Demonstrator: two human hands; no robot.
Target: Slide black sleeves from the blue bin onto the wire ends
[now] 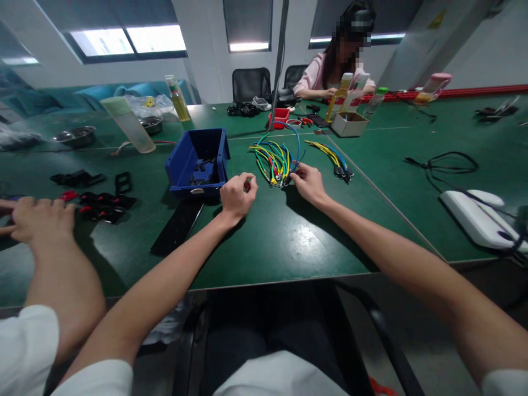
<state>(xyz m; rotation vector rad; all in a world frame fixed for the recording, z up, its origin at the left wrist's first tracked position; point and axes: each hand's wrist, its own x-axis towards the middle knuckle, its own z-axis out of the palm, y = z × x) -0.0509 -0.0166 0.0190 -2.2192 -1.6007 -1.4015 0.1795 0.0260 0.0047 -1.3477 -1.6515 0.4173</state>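
My right hand [308, 182] pinches a blue wire [298, 142] that arcs up and over a loose pile of wires. The pile of green, yellow and blue wires [268, 157], with metal ring terminals at its near end, lies just left of those fingers. My left hand [239, 195] is closed with curled fingers, between the pile and a blue plastic bin [177, 175]; whatever it may hold is hidden or too small to name. Small black parts [205, 170] lie inside the bin. To the right rests a second wire bundle [330, 154] with black ends.
A black phone [177, 228] lies before the bin. At far left a co-worker's hand [43, 220] is near black parts [105, 206]. Another person [330, 71] sits across the table. Bottles [177, 99], a small carton [348, 125] and a white device [478, 217] stand around.
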